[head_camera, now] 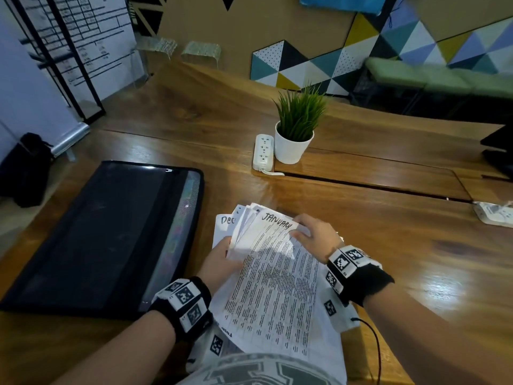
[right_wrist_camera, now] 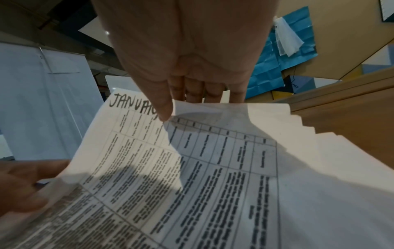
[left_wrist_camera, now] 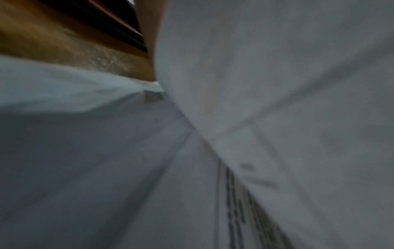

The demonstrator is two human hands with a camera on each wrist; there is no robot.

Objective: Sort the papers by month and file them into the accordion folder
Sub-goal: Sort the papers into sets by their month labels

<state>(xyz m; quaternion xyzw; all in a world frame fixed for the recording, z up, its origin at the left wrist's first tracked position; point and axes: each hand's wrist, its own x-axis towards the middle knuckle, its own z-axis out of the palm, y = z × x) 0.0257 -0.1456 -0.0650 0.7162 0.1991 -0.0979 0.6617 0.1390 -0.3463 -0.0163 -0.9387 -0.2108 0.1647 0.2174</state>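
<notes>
A fanned stack of printed papers lies between my hands at the table's near edge. Its top sheet, headed JANUARY, is lifted. A sheet beginning "Dec" peeks out behind at the left. My left hand grips the lifted sheets at their left edge. My right hand pinches the top right corner of the January sheet between thumb and fingers. The black accordion folder lies flat on the table to the left. White paper fills the blurred left wrist view and hides that hand.
A white potted plant and a white power strip stand beyond the papers. A crumpled paper lies at the right edge. The wooden table spreads to the right. A cable trails from my right wrist.
</notes>
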